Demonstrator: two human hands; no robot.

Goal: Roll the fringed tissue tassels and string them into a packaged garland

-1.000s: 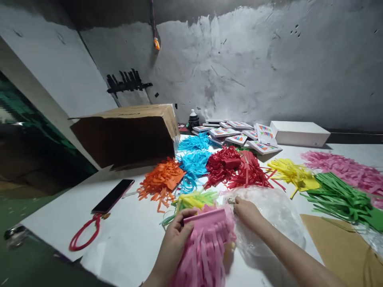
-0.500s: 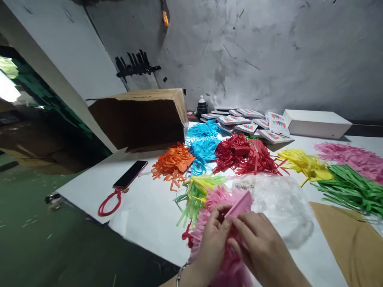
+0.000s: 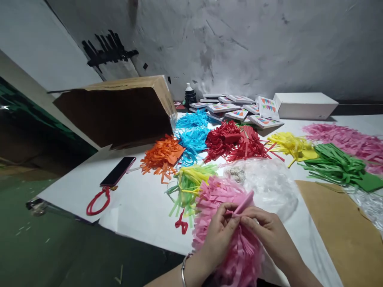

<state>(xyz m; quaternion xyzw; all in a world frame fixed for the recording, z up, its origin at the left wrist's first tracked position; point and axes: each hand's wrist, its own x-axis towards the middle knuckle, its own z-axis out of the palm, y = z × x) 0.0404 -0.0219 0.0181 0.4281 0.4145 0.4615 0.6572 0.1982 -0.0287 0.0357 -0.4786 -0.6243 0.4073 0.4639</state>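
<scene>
A bundle of pink fringed paper (image 3: 215, 195) lies at the table's near edge, its strips hanging below my hands. My left hand (image 3: 223, 227) pinches the rolled top of this pink fringe from the left, a bracelet on its wrist. From the right, my right hand (image 3: 265, 227) grips the same rolled part, its fingertips touching the left ones. Just behind are yellow and light green fringes (image 3: 191, 185) and a crumpled clear plastic bag (image 3: 269, 187). A small red strip (image 3: 181, 224) lies to the left.
Orange (image 3: 164, 155), blue (image 3: 194, 137), red (image 3: 230, 139), yellow (image 3: 291, 145) and green (image 3: 338, 165) fringes spread across the white table. An open carton (image 3: 119, 115), phone (image 3: 118, 171), printed packets (image 3: 239, 107), white box (image 3: 305, 105) and brown sheet (image 3: 338, 223) surround them.
The view has shifted, so the table's items sit further left and higher. My right hand has turned, and more of the pink fringe shows around and below my hands.
</scene>
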